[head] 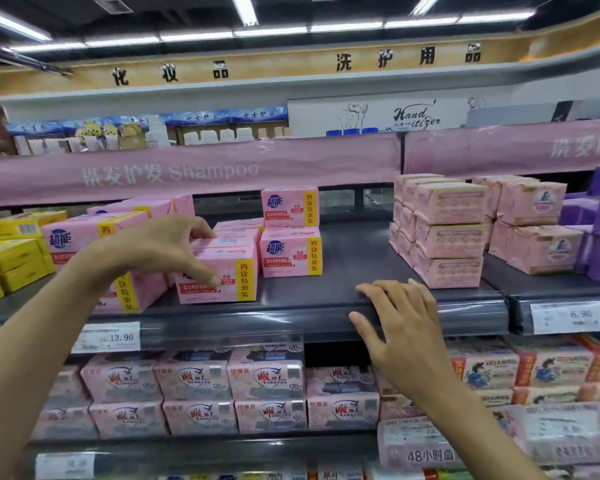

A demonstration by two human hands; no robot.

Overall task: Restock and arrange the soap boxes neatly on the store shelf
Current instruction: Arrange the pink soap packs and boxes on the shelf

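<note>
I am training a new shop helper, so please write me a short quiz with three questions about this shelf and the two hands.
1. True or false: the left hand grips a pink soap box at the front of the shelf.
2. Choose one: where does the right hand rest?
A. on the shelf edge
B. on a yellow box
C. on a purple pack
3. Fill in: the price tag under the left forearm reads ____.

Key: 1 true; 2 A; 3 13.90
</note>
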